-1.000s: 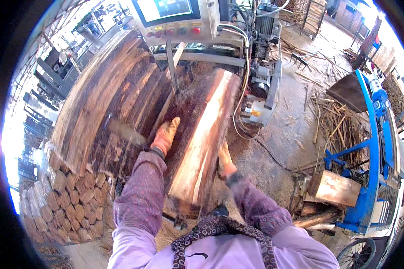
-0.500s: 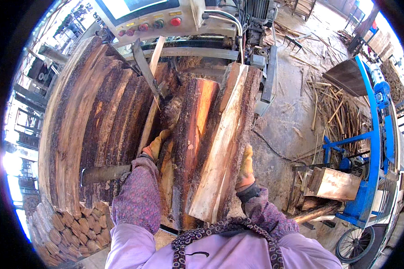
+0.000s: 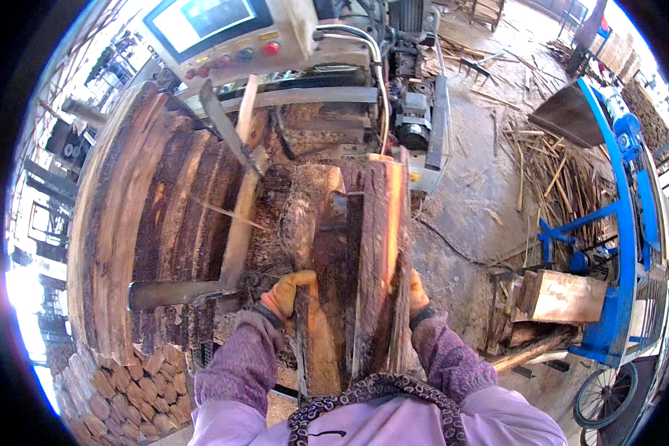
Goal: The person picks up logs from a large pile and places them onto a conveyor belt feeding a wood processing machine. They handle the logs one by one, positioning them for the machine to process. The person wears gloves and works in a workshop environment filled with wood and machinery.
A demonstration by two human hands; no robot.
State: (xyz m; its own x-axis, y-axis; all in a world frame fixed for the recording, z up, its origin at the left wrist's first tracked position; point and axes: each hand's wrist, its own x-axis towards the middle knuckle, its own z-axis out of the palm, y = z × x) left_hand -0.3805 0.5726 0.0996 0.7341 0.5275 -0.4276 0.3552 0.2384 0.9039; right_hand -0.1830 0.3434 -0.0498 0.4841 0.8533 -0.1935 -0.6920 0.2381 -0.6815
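My left hand (image 3: 288,293), in an orange work glove, curls its fingers over the left edge of a rough wood slab (image 3: 323,327). To the right of that slab, a bark-edged slab (image 3: 375,297) with a bright orange-brown strip stands nearly on edge. My right hand (image 3: 418,293), also gloved, grips the outer right side of this slab. Most of its fingers are hidden behind the wood. Just beyond my left hand lies a rough, bark-covered piece (image 3: 297,223), touching or close to the slabs.
Long boards (image 3: 149,215) lie side by side at the left, near metal arms (image 3: 175,291). Cut wood ends (image 3: 137,394) are stacked below. A control panel (image 3: 230,44) stands ahead. On the right are a blue-framed machine (image 3: 609,297), a squared block (image 3: 561,296) and scrap strips (image 3: 561,178).
The slabs between my hands have tipped more upright, and the broad pale face no longer shows. My left hand has moved right onto the near slab's edge. The view has shifted slightly.
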